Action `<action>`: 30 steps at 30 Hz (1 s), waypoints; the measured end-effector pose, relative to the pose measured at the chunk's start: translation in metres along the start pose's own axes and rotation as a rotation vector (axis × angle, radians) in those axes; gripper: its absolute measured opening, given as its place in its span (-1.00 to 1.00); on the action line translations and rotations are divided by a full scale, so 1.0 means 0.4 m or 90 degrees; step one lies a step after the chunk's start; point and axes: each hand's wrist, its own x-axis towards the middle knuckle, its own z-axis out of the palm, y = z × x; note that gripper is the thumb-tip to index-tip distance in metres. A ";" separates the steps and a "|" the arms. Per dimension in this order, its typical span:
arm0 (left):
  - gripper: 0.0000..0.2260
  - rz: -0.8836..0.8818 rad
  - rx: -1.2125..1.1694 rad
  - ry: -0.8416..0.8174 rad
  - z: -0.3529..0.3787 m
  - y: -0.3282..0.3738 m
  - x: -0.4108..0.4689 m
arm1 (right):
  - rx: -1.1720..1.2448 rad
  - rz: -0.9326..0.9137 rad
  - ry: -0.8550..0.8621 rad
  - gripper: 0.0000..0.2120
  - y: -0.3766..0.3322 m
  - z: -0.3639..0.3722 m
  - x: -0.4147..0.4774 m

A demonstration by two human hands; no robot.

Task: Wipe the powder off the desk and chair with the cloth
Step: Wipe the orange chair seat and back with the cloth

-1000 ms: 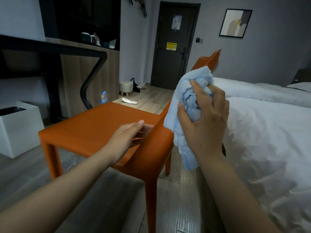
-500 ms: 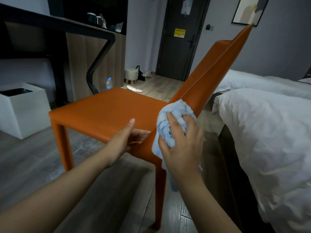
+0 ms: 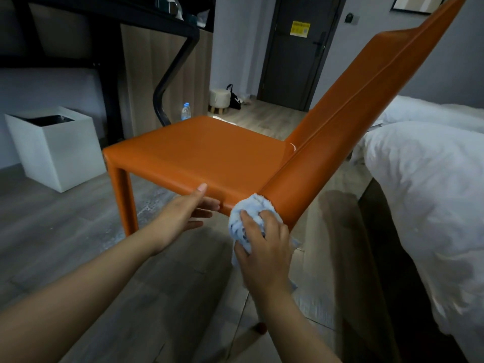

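An orange chair (image 3: 209, 155) stands side-on in front of me, its backrest rising to the upper right. My right hand (image 3: 264, 247) grips a bunched light blue cloth (image 3: 247, 213) and presses it against the chair's near rear corner, where the seat meets the back and the rear leg starts. My left hand (image 3: 183, 216) holds the near side edge of the seat, thumb on top, fingers underneath. A small pale streak shows at the inner seat-back joint. The black desk (image 3: 110, 11) runs along the upper left.
A white box bin (image 3: 56, 150) sits on the floor at left. A water bottle (image 3: 185, 111) and a small stool (image 3: 219, 99) stand beyond the chair. A bed with white bedding (image 3: 424, 195) is close on the right. A dark door is at the back.
My right hand has carried the cloth down from the top of the backrest along its edge to the chair's rear corner. My left hand stays on the seat edge. The view has dropped lower.
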 end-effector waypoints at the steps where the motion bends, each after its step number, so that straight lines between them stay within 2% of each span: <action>1: -0.65 0.018 0.028 0.011 -0.005 -0.004 -0.007 | 0.018 -0.004 -0.021 -0.43 -0.006 0.008 -0.008; 3: -0.82 0.063 0.116 0.029 -0.012 -0.007 -0.018 | 0.083 0.001 -0.071 -0.49 -0.010 0.014 -0.025; 5: -0.83 0.086 0.174 0.032 -0.012 -0.001 -0.027 | 0.153 0.026 -0.117 -0.55 -0.001 0.004 -0.041; 7: -0.81 0.111 0.192 0.039 -0.007 0.014 -0.033 | 0.203 0.046 -0.115 -0.59 0.016 -0.023 -0.052; 10: -0.82 0.147 0.187 0.053 0.010 0.045 -0.036 | 0.254 0.074 -0.050 -0.64 0.043 -0.092 -0.048; 13: -0.82 0.176 0.184 0.065 0.042 0.079 -0.039 | 0.262 0.108 0.060 -0.64 0.074 -0.171 -0.039; 22: -0.72 0.335 0.232 0.092 0.194 0.261 -0.028 | 0.382 0.194 0.316 -0.65 0.221 -0.377 0.093; 27: -0.76 0.404 0.183 0.148 0.271 0.350 0.003 | 0.531 0.209 0.401 -0.78 0.277 -0.486 0.236; 30: -0.82 0.423 0.182 0.167 0.308 0.360 0.018 | 0.539 0.173 0.417 -0.77 0.295 -0.533 0.317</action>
